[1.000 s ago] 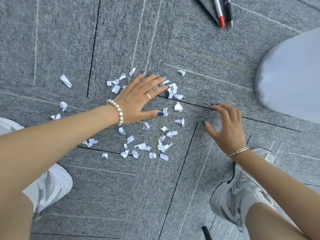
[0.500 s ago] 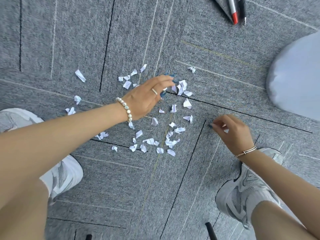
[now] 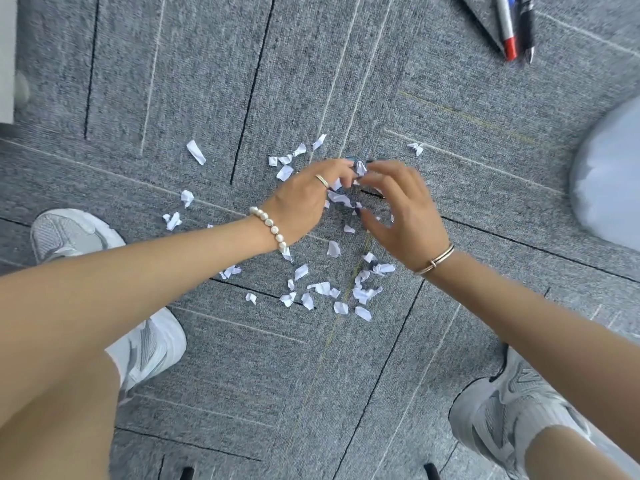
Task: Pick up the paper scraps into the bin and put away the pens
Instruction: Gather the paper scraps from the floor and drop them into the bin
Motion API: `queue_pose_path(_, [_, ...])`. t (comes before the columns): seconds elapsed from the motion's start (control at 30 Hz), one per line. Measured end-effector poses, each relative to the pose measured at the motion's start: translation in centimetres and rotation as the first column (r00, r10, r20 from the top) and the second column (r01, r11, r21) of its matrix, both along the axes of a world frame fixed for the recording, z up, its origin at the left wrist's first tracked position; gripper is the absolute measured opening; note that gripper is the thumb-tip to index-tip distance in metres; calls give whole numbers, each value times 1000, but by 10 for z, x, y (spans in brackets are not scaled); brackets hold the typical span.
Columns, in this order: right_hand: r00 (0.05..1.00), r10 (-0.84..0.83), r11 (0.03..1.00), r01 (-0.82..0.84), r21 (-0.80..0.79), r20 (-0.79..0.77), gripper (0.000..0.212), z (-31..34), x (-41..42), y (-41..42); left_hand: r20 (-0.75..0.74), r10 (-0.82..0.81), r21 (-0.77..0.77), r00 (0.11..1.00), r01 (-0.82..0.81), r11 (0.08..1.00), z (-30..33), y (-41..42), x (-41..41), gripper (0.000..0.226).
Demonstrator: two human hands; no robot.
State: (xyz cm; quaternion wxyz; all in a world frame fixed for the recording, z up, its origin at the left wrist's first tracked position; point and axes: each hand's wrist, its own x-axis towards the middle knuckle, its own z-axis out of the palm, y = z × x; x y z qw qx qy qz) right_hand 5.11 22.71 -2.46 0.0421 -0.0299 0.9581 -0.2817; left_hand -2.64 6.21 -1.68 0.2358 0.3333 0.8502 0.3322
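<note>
On the floor, largest first:
Carpet: grey tiled carpet (image 3: 346,375) is lying under everything.
Bin: pale rounded bin (image 3: 609,174) is sitting at the right edge.
Left hand: left hand (image 3: 304,202) is curling, fingertips pinching white paper scraps.
Right hand: right hand (image 3: 405,216) is cupping half-open against the left; grip unclear.
Pens: red-tipped and black pens (image 3: 516,26) are lying top right, well apart.
Scraps: small torn white paper scraps (image 3: 329,289) are lying scattered under and near both hands.

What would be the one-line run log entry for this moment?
phase: gathering | left hand and right hand: cupped around paper scraps | pens: untouched on carpet
</note>
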Motion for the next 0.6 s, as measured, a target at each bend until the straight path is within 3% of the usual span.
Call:
queue_pose_path(0.07, [999, -53, 992, 52, 111, 4, 42, -3, -5, 3, -4, 45, -8, 999, -45, 999, -1, -2, 1, 28])
queue_pose_path(0.23, [943, -238, 945, 170, 278, 232, 61, -10, -8, 12, -48, 87, -2, 995, -87, 996, -9, -14, -12, 36])
queue_pose_path(0.47, [952, 68, 984, -114, 140, 297, 57, 2, 6, -38, 16, 208, -88, 978, -206, 975, -10, -33, -20, 44])
queue_pose_path(0.6, [949, 160, 980, -186, 70, 272, 55, 10, -4, -66, -44, 138, -57, 989, -140, 988, -19, -55, -18, 38])
